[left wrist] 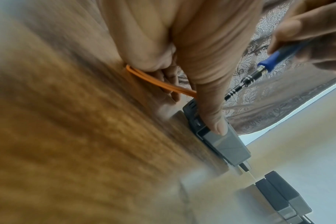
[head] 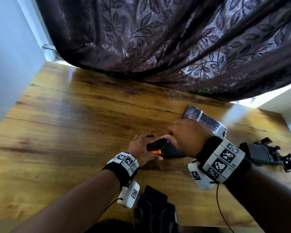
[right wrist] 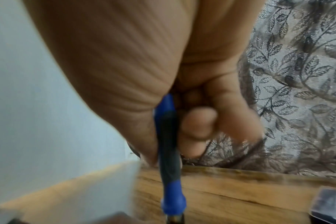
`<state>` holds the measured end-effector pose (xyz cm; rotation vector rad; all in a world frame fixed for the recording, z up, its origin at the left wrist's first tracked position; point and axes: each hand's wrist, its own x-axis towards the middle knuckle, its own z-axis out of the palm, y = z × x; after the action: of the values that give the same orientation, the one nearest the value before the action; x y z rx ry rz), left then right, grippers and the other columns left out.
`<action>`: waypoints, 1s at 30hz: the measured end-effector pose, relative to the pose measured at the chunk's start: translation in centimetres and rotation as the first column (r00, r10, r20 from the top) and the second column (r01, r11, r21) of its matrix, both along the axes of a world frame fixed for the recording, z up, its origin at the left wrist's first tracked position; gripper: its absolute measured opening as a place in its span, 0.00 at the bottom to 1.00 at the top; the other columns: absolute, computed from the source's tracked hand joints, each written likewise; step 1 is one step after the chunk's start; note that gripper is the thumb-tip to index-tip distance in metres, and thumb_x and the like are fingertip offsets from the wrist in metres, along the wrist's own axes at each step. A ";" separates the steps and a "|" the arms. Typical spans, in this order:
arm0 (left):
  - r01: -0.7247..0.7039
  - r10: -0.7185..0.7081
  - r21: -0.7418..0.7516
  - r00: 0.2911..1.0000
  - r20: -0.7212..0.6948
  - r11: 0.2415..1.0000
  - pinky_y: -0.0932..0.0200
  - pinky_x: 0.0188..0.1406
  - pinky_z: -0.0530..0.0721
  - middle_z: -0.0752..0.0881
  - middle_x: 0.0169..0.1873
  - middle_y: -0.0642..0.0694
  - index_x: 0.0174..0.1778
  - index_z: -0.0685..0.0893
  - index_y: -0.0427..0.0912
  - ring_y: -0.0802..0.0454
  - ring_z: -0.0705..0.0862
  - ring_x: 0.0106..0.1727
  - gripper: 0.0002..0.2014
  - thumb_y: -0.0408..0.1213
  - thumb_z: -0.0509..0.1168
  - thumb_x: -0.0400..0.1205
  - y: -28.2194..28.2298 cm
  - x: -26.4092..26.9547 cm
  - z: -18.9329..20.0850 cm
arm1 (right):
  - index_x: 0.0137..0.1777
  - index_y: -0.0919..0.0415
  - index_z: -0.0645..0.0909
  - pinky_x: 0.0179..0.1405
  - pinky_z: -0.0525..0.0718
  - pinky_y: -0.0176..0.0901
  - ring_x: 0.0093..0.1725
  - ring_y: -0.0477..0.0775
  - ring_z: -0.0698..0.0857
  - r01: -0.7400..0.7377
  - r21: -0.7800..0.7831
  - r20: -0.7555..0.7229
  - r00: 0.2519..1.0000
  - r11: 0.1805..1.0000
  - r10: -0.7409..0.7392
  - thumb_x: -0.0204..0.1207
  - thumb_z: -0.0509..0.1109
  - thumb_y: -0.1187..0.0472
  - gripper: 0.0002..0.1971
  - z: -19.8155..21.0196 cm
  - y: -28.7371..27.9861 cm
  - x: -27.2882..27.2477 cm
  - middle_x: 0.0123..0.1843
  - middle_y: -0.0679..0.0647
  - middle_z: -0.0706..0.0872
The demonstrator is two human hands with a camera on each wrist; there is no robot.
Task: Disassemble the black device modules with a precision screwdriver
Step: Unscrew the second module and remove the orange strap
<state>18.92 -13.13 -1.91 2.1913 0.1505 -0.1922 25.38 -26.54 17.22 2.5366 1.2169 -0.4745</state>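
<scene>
Head view first: we see both hands meeting low and right of centre in the frame, over a wooden counter [head: 74,115]. Our left hand [head: 142,148] lies on a black device module [head: 171,153] that rests flat on the counter, thumb and fingers curled around its near end, where an orange strap [head: 154,151] shows between them. In the left wrist view the thumb [left wrist: 211,115] presses down on the module's [left wrist: 226,145] grey top face, and the orange strap [left wrist: 159,83] loops out along the wood beneath the palm.

Our right hand [head: 186,137] is closed around a precision screwdriver [head: 166,144], whose blue collar just peeks out beside the left fingers. From the left wrist view, the screwdriver [left wrist: 263,66] slants in from the upper right of the frame, blue grip pinched in the fingers, ringed metal neck pointing down toward the module; we cannot tell whether the tip touches it. In the right wrist view the blue and black handle [right wrist: 168,151] runs down the middle of the frame, with the fingers [right wrist: 199,125] curled beside it.

At the right edge of the head view another black module with folded arms [head: 265,153] sits on the counter. Behind the right hand lies a clear-lidded bit case [head: 207,121]. A black strap bundle [head: 153,209] sits at the bottom centre, and a dark leaf-patterned curtain [head: 158,39] fills the top.
</scene>
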 end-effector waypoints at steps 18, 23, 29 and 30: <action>0.021 -0.021 -0.022 1.000 0.001 1.000 0.56 0.72 0.64 0.71 0.76 0.65 0.79 0.71 0.75 0.56 0.64 0.74 0.42 0.57 0.82 0.69 0.1 -0.1 0.4 | 0.52 0.52 0.85 0.49 0.86 0.51 0.48 0.54 0.86 0.190 0.110 -0.022 0.982 0.976 -0.188 0.86 0.62 0.45 0.14 -0.4 -1.7 -0.4 0.47 0.50 0.88; 0.022 -0.022 -0.012 1.000 0.005 1.000 0.56 0.71 0.64 0.71 0.76 0.65 0.79 0.72 0.74 0.55 0.64 0.73 0.42 0.56 0.82 0.69 0.1 -0.2 0.6 | 0.61 0.49 0.81 0.56 0.82 0.45 0.57 0.49 0.79 0.130 0.101 -0.098 0.988 0.986 -0.120 0.79 0.74 0.53 0.12 -0.4 -2.0 -0.1 0.59 0.47 0.77; 0.026 -0.026 -0.023 1.000 -0.003 0.999 0.50 0.76 0.68 0.71 0.76 0.65 0.79 0.72 0.75 0.54 0.64 0.74 0.42 0.56 0.82 0.69 0.1 -0.2 0.5 | 0.49 0.49 0.82 0.50 0.82 0.47 0.50 0.50 0.82 0.179 0.171 -0.122 0.980 0.969 -0.160 0.79 0.74 0.52 0.04 -0.7 -2.4 0.5 0.50 0.45 0.83; 0.027 -0.027 -0.021 1.000 -0.001 0.999 0.49 0.76 0.68 0.71 0.76 0.65 0.79 0.72 0.75 0.54 0.64 0.74 0.42 0.56 0.82 0.69 0.1 -0.2 0.5 | 0.47 0.50 0.82 0.47 0.83 0.47 0.48 0.51 0.84 0.198 0.176 -0.103 0.978 0.964 -0.182 0.81 0.72 0.49 0.06 -0.8 -2.3 0.5 0.47 0.47 0.84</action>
<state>18.77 -13.02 -1.37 2.1734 0.1198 -0.2098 25.89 -28.85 16.39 2.8362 1.0970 -0.5411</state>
